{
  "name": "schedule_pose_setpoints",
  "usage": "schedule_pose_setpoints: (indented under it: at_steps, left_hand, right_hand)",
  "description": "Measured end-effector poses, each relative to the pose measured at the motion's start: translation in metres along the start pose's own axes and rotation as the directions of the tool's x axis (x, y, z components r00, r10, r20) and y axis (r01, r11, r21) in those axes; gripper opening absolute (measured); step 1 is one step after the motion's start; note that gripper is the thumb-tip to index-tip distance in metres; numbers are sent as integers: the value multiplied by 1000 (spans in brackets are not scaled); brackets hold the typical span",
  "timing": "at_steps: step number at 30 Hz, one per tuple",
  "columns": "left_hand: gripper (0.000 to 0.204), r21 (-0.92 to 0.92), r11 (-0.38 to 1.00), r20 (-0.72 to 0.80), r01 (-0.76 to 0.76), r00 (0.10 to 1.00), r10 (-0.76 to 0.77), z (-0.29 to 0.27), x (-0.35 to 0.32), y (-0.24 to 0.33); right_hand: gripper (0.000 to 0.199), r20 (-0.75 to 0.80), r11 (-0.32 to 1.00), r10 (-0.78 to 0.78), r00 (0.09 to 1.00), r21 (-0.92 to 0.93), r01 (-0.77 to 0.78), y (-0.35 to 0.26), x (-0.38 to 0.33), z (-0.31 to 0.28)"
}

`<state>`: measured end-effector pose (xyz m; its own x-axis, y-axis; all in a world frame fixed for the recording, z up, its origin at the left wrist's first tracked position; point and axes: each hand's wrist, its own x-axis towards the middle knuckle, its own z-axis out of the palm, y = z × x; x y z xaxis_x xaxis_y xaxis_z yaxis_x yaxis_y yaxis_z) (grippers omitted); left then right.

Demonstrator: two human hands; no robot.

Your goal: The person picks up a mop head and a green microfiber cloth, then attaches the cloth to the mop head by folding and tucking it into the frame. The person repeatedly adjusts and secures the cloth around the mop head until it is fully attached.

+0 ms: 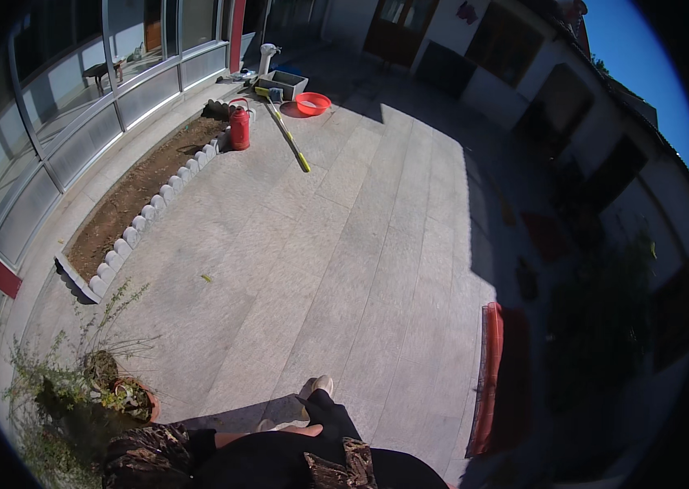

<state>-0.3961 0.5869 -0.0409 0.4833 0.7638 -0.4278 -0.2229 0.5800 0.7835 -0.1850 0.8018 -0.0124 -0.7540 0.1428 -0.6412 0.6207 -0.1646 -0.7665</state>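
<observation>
My left hand (305,430) hangs low in front of my dark clothes, its bare wrist coming out of a brown patterned sleeve (146,456). It is small and seen edge-on, so how its fingers lie cannot be made out. Just beyond it, close to the hand, is a pale thing (283,412) partly covered by my body; I cannot tell its kind. One light shoe (323,383) shows on the paving ahead of me. Of my right arm only a patterned brown sleeve part (358,463) appears, and my right hand is out of sight.
Potted plants (128,395) stand at the near left. A scallop-edged soil bed (128,204) runs along the windows. Farther off are a red thermos (239,129), a yellow-handled mop (287,134), a red basin (312,103) and a grey trough (289,81). Red netting (487,383) lies at right.
</observation>
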Motion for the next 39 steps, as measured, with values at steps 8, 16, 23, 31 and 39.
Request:
schedule_pose_setpoints:
  at_steps: [8,16,23,31,39]
  left_hand:
    - [38,-29,1000,-195,9,981,-14,-96,17,96]
    - [38,-153,988,-446,31,890,-97,-129,-34,118]
    - [39,-290,954,-590,70,772,-236,-164,-96,107]
    - [39,-365,931,-655,26,703,-277,-283,-143,133]
    - [40,-247,969,-617,-12,773,-147,-455,-136,228]
  right_hand:
    - [33,175,997,-19,984,-69,31,-79,91,-108]
    - [30,415,992,18,909,-122,36,-140,169,-181]
    - [29,507,996,32,861,-87,14,-176,235,-211]
    - [24,459,977,-60,887,-153,146,-282,335,-207]
    - [28,490,835,112,865,-518,186,-404,438,-197]
